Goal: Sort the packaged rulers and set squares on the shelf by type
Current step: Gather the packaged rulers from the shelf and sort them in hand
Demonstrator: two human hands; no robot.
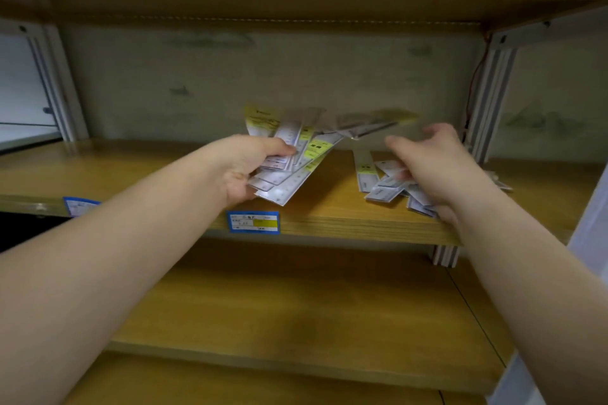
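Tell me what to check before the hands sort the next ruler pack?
1. Left hand has a firm grip on the fanned packs: ok.
2. Right hand is over the loose pile: ok.
3. Right hand already pinches one pack: cannot tell, blurred.
4. Pile lies fully on the shelf: ok.
5. Pack types readable: cannot tell.
6. Bare shelf space for a second group: ok.

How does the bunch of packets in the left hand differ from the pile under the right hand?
The fanned bunch is gripped in the left hand and lifted off the shelf; the loose pile lies flat on it. The bunch spreads out from the grip, while the pile is jumbled crosswise. The right hand hovers over the pile. Both are long clear packets with yellow labels.
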